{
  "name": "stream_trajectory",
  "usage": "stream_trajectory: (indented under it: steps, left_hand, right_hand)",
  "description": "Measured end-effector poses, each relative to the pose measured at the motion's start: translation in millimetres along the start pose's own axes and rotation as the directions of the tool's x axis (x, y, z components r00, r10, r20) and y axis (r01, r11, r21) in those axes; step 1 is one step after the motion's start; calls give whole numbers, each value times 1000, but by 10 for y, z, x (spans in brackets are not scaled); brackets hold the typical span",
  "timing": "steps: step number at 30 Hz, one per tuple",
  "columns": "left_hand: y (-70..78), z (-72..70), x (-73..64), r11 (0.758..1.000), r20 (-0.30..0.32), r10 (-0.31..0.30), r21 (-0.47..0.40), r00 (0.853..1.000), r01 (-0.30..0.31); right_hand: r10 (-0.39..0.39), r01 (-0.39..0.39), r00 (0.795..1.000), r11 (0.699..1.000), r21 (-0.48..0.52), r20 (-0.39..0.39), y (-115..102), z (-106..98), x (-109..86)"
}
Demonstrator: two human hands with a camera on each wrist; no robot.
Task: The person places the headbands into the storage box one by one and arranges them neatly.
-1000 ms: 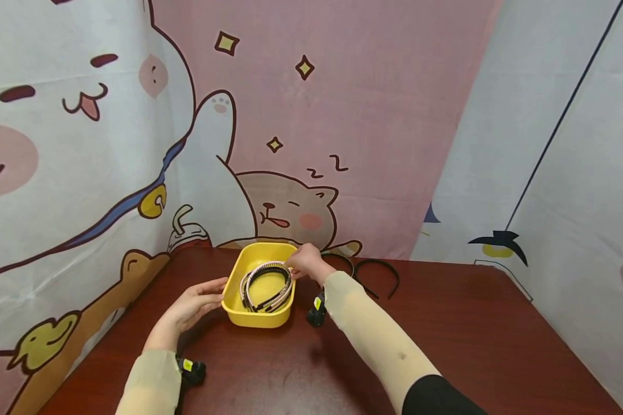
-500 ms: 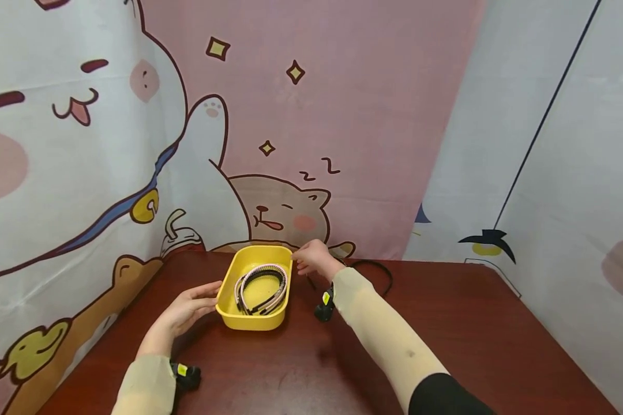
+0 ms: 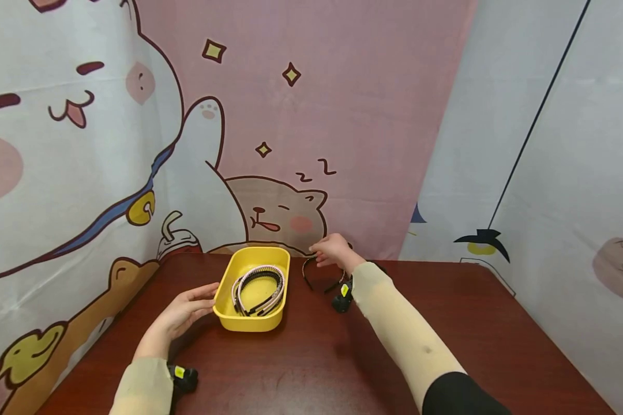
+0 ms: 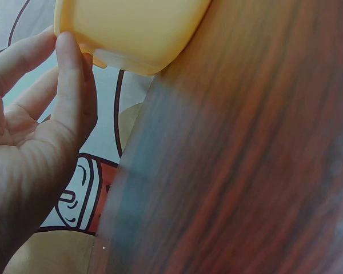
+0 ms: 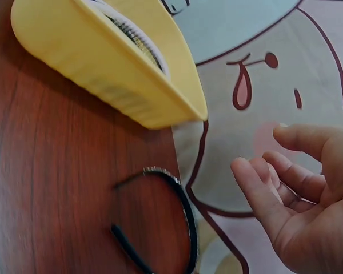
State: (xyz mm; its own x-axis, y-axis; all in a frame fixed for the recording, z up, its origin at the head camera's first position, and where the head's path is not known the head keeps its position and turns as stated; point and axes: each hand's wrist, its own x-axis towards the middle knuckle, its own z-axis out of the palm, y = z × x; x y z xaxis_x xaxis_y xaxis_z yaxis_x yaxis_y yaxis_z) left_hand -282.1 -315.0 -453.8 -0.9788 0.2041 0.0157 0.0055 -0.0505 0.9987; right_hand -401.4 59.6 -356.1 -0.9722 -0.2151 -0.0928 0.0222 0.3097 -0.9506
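Note:
A yellow plastic basket (image 3: 251, 324) stands on the table, with several headbands (image 3: 259, 274), pale and black, lying inside. My left hand (image 3: 179, 311) is at the basket's left side, fingers mostly straight and fingertips touching its rim, as the left wrist view also shows. To the right of the basket my right hand (image 3: 334, 252) hovers over a black headband (image 3: 306, 276) on the table; its thumb and fingers are apart with nothing between them. In the right wrist view that headband (image 5: 186, 211) shows some shiny trim. Another dark headband (image 3: 380, 266) is mostly hidden behind the right wrist.
The brown wooden table (image 3: 301, 369) ends at the back against a cartoon-printed cloth (image 3: 363, 144). More printed cloth (image 3: 83, 161) rises along the left side. Each wrist carries a small black camera.
My right hand has moved right from the basket's rim to above the headbands on the table. My left hand keeps touching the basket. The head view has shifted slightly.

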Motion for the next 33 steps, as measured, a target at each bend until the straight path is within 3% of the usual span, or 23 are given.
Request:
stream_trajectory:
  steps: [8,33]
  left_hand:
    - [-3,0,-2,1000,1,-5,-4,1000,5]
    - [0,-9,12,1000,-2,-2,-12,1000,2]
  right_hand:
    - [7,-7,1000,1000,-2,4,190,-286,30]
    - [41,-40,985,999,7,-167,832,-1092,61]
